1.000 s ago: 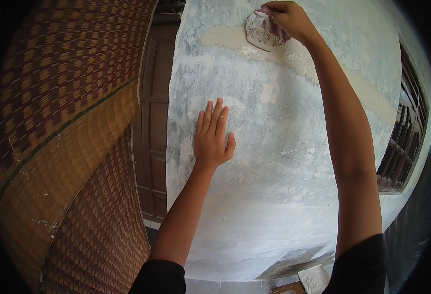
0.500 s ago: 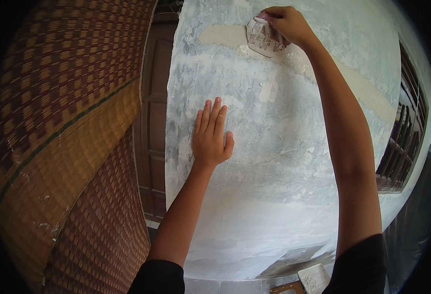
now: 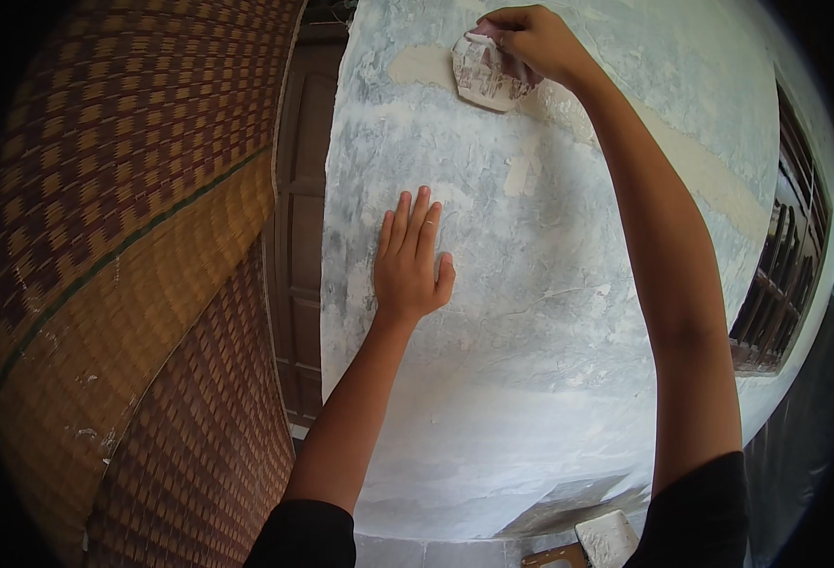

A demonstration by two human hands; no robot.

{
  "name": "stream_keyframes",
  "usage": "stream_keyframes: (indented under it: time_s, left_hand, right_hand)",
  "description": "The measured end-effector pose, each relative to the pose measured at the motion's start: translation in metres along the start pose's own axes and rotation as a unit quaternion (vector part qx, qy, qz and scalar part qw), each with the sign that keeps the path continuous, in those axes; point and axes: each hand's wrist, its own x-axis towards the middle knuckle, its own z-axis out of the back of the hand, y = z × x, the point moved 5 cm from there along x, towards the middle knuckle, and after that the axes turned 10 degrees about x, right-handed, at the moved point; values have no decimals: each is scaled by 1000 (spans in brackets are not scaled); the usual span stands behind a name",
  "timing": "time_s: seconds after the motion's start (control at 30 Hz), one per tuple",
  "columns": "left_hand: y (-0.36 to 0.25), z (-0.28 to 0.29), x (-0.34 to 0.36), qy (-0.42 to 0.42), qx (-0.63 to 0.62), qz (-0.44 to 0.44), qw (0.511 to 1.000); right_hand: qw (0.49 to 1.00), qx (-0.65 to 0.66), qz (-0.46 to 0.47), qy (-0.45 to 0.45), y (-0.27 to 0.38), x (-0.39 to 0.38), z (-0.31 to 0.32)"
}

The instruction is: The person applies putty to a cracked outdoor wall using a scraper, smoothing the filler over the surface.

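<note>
My right hand (image 3: 537,43) reaches high up the wall and grips a flat putty scraper (image 3: 485,78), its face smeared with whitish filler. The scraper lies against a band of cream putty (image 3: 421,66) that runs across the upper wall, sloping down to the right. Lower and to the left, my left hand (image 3: 407,265) rests flat on the patchy grey-white wall (image 3: 530,293), fingers stretched out, holding nothing. A small putty patch (image 3: 521,175) sits below the scraper.
A woven mat (image 3: 142,237) hangs along the left, with a brown panelled door (image 3: 301,256) behind it. At right is a dark barred window (image 3: 781,256). On the tiled floor (image 3: 436,552) lie a putty-covered white tray (image 3: 608,540) and a brown framed object (image 3: 557,557).
My right hand has slid the scraper a little to the left along the putty band. My left hand stays on the same spot of the wall.
</note>
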Motion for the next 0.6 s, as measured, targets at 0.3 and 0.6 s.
stream_keyframes:
  time_s: [0.3,0.6]
  left_hand:
    - [0,-1,-1,-4,-9,0,1000]
    - [0,-1,0,-6,-6,0,1000]
  right_hand:
    - [1000,4,-2,-1,8,11,-3]
    - [1000,-21,12,1,17,11,-4]
